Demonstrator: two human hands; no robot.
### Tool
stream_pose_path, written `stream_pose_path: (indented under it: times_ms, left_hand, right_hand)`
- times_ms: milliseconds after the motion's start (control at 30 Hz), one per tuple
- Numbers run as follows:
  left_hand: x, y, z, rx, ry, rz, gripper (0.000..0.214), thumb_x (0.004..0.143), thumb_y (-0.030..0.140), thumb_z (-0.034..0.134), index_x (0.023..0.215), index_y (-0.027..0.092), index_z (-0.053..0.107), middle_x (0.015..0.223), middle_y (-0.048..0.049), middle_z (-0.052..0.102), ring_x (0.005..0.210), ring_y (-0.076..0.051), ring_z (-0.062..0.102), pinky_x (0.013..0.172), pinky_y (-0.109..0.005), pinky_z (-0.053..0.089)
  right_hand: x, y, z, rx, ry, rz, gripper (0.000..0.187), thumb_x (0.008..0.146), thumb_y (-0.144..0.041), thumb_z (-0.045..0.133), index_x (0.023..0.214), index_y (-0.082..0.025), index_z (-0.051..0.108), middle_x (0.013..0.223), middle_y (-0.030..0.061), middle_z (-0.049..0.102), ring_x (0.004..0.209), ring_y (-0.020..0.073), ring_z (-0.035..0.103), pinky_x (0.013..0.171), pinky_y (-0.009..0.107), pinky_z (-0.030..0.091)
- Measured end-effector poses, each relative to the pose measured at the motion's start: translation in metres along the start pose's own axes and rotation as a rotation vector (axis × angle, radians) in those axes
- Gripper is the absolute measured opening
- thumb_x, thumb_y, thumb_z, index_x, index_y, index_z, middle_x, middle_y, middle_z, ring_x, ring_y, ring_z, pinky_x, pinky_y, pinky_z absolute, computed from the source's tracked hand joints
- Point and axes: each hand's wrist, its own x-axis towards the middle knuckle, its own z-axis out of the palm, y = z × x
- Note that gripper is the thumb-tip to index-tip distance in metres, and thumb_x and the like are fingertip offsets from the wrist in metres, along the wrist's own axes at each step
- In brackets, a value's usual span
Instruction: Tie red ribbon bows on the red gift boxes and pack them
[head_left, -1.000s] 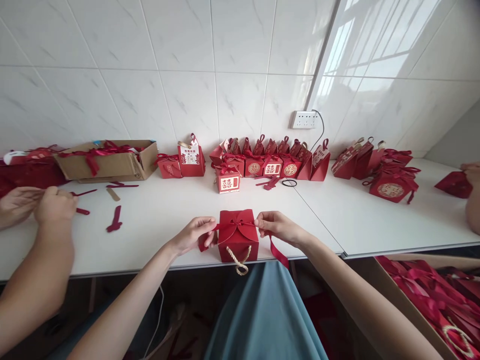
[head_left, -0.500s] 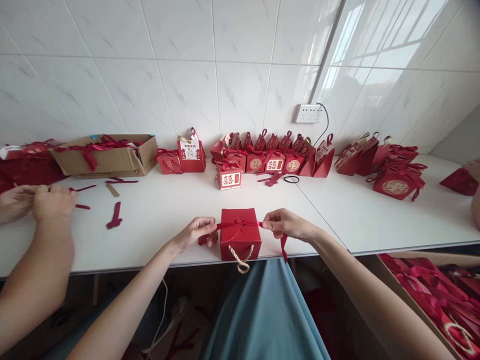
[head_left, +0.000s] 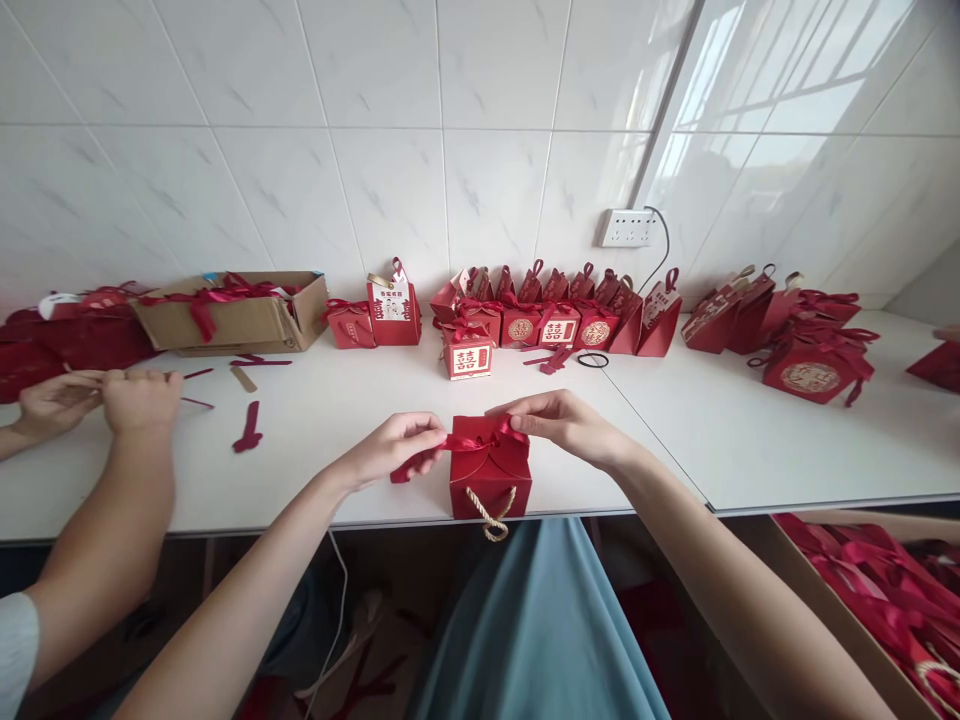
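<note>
Glossy ribbon [head_left: 466,443] pinched at both sides of a red box [head_left: 489,492]

In the head view, the squat, cube-like box of smooth red card stands upright at the near edge of a flat white table [head_left: 645,425], between the two hands. Curved, petal-shaped flaps meet on its top, and a twisted, cream rope handle [head_left: 487,520] loops down its front face.

The left hand [head_left: 405,447] is closed to a pinch, thumb against curled fingers, gripping the ribbon just beside the box; a loose length hangs beneath the fingers. The right hand [head_left: 559,425] arches over the top's right side, fingers bent and nearly together, ribbon held between thumb and fingertips.

Farther back, small red boxes [head_left: 559,328] with printed pale panels and round emblems stand near glossy, marble-veined wall tiles [head_left: 375,90]. A thin black ring [head_left: 592,360] lies in front of them. To the left sits a creased brown cardboard carton [head_left: 232,328] with ribbons spilling over its rim; nearer, a co-worker's hands [head_left: 142,398] are close together.
</note>
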Motion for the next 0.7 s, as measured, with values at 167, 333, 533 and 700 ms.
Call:
stream_pose_path:
  times_ms: [167, 333, 533, 700]
  left_hand:
    - [-0.006, 0.015, 0.002, 0.198, 0.054, 0.082, 0.019, 0.079, 0.038, 0.058, 0.086, 0.02, 0.06, 0.06, 0.0033, 0.051, 0.047, -0.008, 0.044, 0.041, -0.018, 0.03]
    - [-0.01, 0.023, 0.001, 0.535, 0.045, 0.213, 0.018, 0.076, 0.035, 0.061, 0.083, 0.019, 0.066, 0.082, -0.0035, 0.067, 0.072, -0.017, 0.06, 0.06, -0.022, 0.045]
    - [-0.016, 0.036, 0.012, 0.742, 0.139, 0.211, 0.024, 0.086, 0.037, 0.045, 0.087, 0.022, 0.063, 0.088, -0.0003, 0.069, 0.08, -0.018, 0.063, 0.071, -0.027, 0.049]
    - [-0.007, 0.039, 0.016, 1.059, 0.196, 0.421, 0.021, 0.09, 0.024, 0.039, 0.096, 0.022, 0.059, 0.095, -0.0009, 0.067, 0.082, -0.017, 0.063, 0.072, -0.027, 0.047]
  right_hand:
    - [0.011, 0.012, 0.014, -0.15, 0.091, -0.094, 0.022, 0.074, -0.038, 0.065, 0.076, -0.018, 0.073, 0.074, 0.0015, 0.07, 0.068, 0.0153, 0.062, 0.066, 0.027, 0.047]
    - [0.011, 0.023, 0.02, -0.337, 0.191, -0.225, 0.016, 0.078, -0.029, 0.059, 0.08, -0.02, 0.072, 0.084, 0.0024, 0.071, 0.079, 0.0174, 0.064, 0.074, 0.029, 0.048]
    - [0.009, 0.031, 0.025, -0.372, 0.213, -0.247, 0.01, 0.078, -0.022, 0.055, 0.083, -0.019, 0.062, 0.083, 0.0031, 0.069, 0.078, 0.0163, 0.063, 0.075, 0.031, 0.048]
    - [0.012, 0.036, 0.028, -0.243, 0.324, -0.191, 0.02, 0.072, -0.023, 0.061, 0.084, -0.023, 0.045, 0.075, -0.0012, 0.069, 0.069, 0.0152, 0.064, 0.068, 0.029, 0.048]
